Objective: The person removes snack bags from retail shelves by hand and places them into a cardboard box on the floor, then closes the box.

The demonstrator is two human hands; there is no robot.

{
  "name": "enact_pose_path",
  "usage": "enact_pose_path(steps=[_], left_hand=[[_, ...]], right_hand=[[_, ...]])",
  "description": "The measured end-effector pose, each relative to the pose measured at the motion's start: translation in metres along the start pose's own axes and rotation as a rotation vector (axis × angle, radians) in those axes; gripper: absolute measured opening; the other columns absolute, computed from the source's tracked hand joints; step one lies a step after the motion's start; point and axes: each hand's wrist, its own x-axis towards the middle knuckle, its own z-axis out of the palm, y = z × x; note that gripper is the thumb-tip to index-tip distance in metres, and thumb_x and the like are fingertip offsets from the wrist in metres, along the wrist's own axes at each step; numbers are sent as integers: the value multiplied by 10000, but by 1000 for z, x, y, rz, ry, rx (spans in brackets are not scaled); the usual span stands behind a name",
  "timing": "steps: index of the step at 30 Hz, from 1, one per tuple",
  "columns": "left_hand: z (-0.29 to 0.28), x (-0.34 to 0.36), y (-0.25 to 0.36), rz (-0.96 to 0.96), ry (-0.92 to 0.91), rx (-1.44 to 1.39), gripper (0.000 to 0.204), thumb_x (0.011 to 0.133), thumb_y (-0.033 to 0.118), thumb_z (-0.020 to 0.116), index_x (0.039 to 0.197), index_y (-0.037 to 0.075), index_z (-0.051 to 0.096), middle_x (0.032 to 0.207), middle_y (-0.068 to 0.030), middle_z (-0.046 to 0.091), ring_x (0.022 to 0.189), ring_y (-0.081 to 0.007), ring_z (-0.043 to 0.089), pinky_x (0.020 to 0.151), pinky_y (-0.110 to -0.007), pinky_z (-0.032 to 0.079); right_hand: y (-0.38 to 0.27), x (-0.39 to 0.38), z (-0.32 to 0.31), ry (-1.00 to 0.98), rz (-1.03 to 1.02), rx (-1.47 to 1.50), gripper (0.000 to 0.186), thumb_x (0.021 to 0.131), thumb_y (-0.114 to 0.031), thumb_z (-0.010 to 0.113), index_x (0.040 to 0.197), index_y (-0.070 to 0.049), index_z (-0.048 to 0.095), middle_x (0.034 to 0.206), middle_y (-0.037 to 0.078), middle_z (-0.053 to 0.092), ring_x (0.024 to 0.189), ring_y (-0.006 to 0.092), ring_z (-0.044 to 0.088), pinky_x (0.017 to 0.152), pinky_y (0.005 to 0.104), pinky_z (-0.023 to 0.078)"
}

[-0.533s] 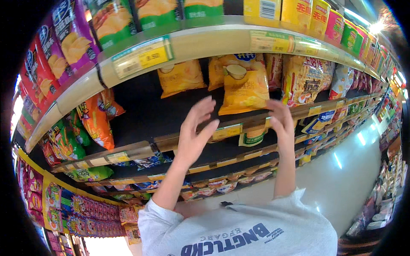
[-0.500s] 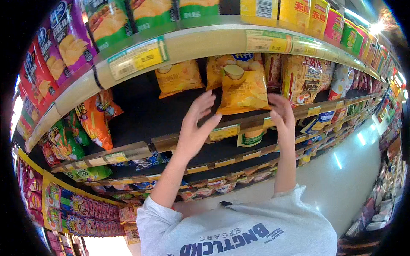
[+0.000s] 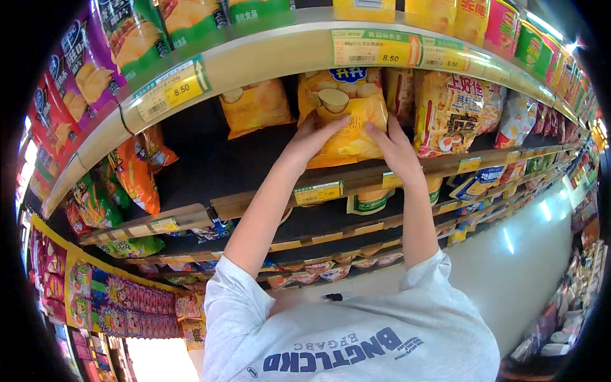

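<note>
A yellow bag of potato chips stands at the front of a dark shelf, between my two hands. My left hand grips its left side, thumb across the front and the other fingers behind the edge. On its right side my right hand does the same, thumb on the front. The bag's top reaches up under the shelf edge above. Left of it, deeper on the shelf, sits another yellow chip bag. To the right stands a larger snack bag with a red and yellow print.
The upper shelf's pale edge with price tags runs just above my hands. Chip bags and canisters line that shelf. Orange snack bags lean at the left. Lower shelves hold more packets; a pale floor lies at right.
Both hands have closed in from beside the yellow chip bag and now hold its sides. The bag stands slightly more upright. My view has shifted a little.
</note>
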Motion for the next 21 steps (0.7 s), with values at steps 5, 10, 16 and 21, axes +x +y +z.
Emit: enact_pose_path(steps=[5,10,16,21], left_hand=[[-3,-18,25,137,16,71,785,711,325,694,1269,-47,286,1232,-160,422,1142,-205,408,957,-283,317],[-28,-53,46,203,109,122,773,709,304,699,1263,-50,293,1207,-153,440,1115,-208,436,933,-286,345],[-62,-160,40,52,105,78,811,659,238,751,1252,-39,273,1200,-142,430,1126,-214,414,967,-313,316],[-89,-270,-14,2,379,16,843,624,153,772,1250,-29,238,1211,-123,400,1135,-197,390,974,-318,304]], right_hand=[[-19,0,5,-48,-100,136,530,825,-267,555,1211,38,358,1137,160,505,1059,200,478,898,284,351],[-60,-17,17,-137,-27,318,614,799,-218,601,1261,51,298,1207,123,443,1086,178,436,914,279,346],[-74,-56,64,-536,130,520,738,706,-175,698,1280,18,276,1194,110,451,1118,178,420,945,311,343],[-75,-111,146,-799,302,639,786,672,-149,730,1276,-3,248,1195,106,434,1116,187,425,952,318,338]])
